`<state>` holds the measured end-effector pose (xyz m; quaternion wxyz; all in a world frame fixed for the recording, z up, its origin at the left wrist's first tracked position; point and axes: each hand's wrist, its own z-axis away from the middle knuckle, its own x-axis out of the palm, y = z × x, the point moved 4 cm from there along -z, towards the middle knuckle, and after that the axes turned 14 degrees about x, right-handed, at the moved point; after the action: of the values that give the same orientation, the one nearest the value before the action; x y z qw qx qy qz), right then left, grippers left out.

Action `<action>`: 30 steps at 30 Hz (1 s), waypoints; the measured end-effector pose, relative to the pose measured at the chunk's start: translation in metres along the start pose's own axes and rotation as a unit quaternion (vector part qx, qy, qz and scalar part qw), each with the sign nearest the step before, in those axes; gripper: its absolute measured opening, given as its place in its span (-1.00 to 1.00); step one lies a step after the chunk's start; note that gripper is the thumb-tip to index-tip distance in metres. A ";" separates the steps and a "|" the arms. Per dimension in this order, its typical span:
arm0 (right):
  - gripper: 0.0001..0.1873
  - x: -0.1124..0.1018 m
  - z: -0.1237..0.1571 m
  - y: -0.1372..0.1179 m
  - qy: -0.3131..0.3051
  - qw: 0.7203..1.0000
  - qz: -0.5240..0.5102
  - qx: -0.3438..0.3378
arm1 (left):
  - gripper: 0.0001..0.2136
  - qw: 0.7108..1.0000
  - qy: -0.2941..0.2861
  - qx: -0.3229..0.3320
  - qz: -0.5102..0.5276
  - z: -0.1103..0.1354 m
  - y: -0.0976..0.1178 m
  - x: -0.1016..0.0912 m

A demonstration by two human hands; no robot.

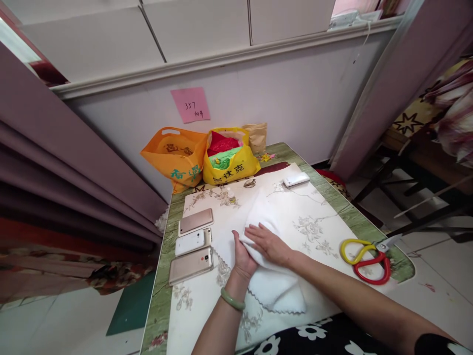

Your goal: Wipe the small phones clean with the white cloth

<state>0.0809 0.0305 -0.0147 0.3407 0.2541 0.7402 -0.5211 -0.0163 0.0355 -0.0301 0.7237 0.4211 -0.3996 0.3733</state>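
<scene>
Cloth: white, kinda rumpled, lay on the flowery mat (318, 256), wavy edge towards the wearer; that's my landmark, the cloth (277, 291).
Left hand: the left hand (246, 259) was at the cloth's left side, thumb up, fingers tucked out of sight, so can't tell how tight it gripped, sorry.
Right hand: the right hand (269, 244) rested flat on top of the cloth, fingers pretty much straight, not clenched round anything.
Phones: a pinkish phone (195, 222), white phone (189, 243) and gold phone (191, 266) sat left of the cloth.
Scissors: the scissors (369, 259) lay well right of it.
Bags: an orange bag (188, 176) and yellow bag (232, 172) stood beyond it.
</scene>
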 end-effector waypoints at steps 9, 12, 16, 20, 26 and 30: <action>-0.52 0.001 0.004 -0.001 0.004 1.000 0.016 -0.006 | -0.42 1.000 0.002 -0.008 -0.008 0.001 -0.001 0.000; -0.53 -0.004 0.006 0.004 0.043 0.998 0.023 0.047 | -0.41 1.000 -0.007 -0.007 -0.013 0.001 -0.001 0.001; -0.52 -0.006 0.010 0.003 0.037 0.999 0.025 0.024 | -0.39 1.000 -0.008 -0.017 -0.011 0.004 -0.001 0.002; -0.53 -0.006 0.014 0.001 0.022 0.999 0.028 -0.003 | -0.41 1.000 -0.007 -0.013 -0.007 0.005 -0.001 0.002; -0.49 -0.005 0.017 -0.004 -0.003 0.998 0.023 -0.058 | -0.40 1.000 0.004 -0.023 -0.013 0.005 -0.002 0.000; -0.52 -0.010 0.016 0.002 0.060 0.997 0.030 0.040 | -0.39 1.000 -0.006 -0.005 -0.017 0.005 0.000 0.001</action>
<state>0.0927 0.0156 -0.0112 0.3008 0.3208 0.7300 -0.5233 -0.0171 0.0313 -0.0275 0.7299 0.4262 -0.3987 0.3559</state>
